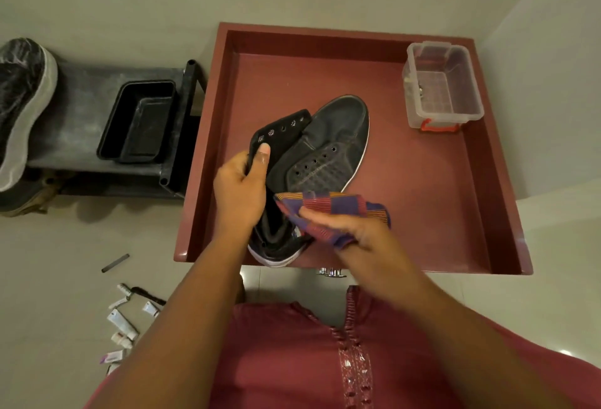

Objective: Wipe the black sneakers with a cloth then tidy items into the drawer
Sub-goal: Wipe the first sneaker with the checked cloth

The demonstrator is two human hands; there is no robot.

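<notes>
- nearest to the lens, the right hand (354,229) presses a checked cloth (331,213) with fairly straight fingers against the side of a black sneaker (328,145); whether the thumb curls under the cloth is hard to tell from this angle.
- left hand (242,190), just beside the right, pinches the sneaker's collar flap, thumb on top, holding the shoe tilted over the red drawer (487,161).
- beyond the right hand, a clear plastic box (444,89) sits in the drawer's far corner.
- out past the left hand, a second sneaker (22,109) rests on a dark shelf beside a black tray (138,122); small tubes (122,324) lie scattered on the floor below that hand.
- risk: the flap pinch is thin, so a firm wipe could twist the shoe free and drop it.
- risk: loose cloth may slide off under flat fingers.
</notes>
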